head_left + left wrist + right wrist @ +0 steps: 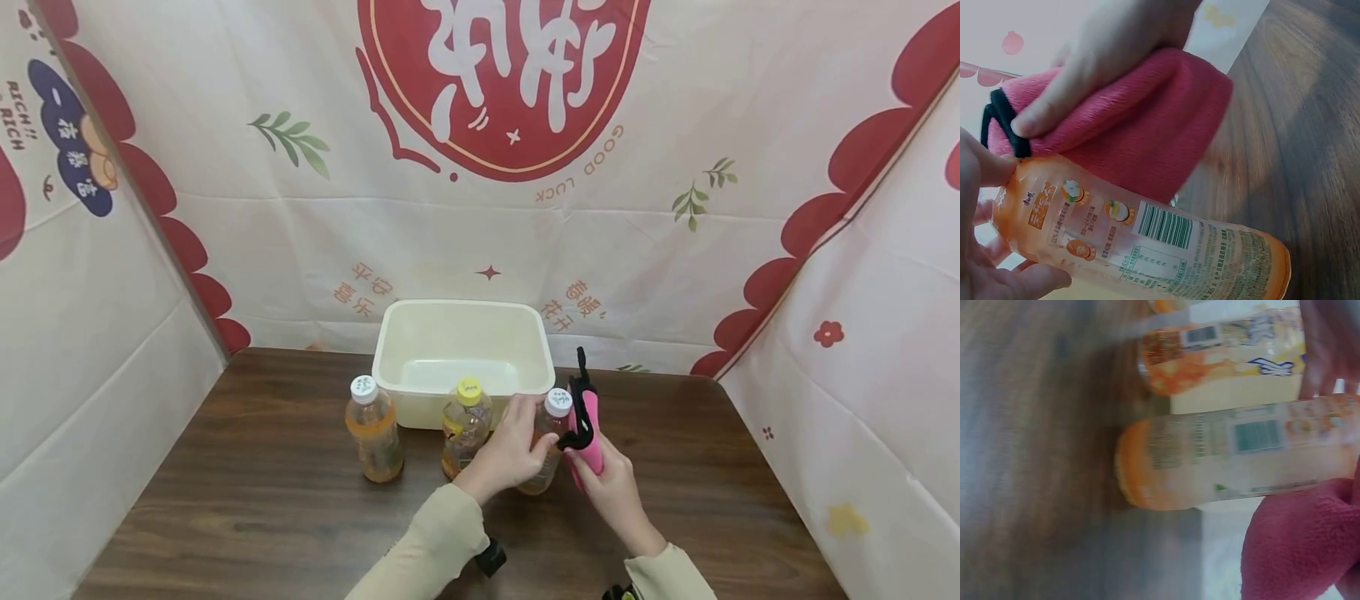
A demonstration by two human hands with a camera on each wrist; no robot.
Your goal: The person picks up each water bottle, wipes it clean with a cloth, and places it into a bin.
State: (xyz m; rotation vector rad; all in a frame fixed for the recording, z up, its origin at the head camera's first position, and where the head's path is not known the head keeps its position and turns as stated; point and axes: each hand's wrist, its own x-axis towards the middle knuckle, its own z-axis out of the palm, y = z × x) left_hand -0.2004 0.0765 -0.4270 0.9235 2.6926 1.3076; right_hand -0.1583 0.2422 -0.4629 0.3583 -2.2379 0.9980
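In the head view my left hand [508,448] grips an orange drink bottle [537,482] with a white cap around its upper part. The bottle stands upright on the table, its printed label and barcode [1164,226] showing in the left wrist view. My right hand [611,492] holds a pink plush mitt [591,427] with a black cuff and a black loop, thumb pressed near the cuff. In the left wrist view the mitt lies right against the bottle's side. The right wrist view is blurred, with the mitt [1300,534] overlapping the bottle's edge.
A yellow-capped bottle [467,421] stands just left of the gripped one, and another white-capped bottle [378,442] further left. Behind them is a cream plastic basin [465,304] against the printed cloth backdrop [450,242]. The wooden table [247,492] carries everything.
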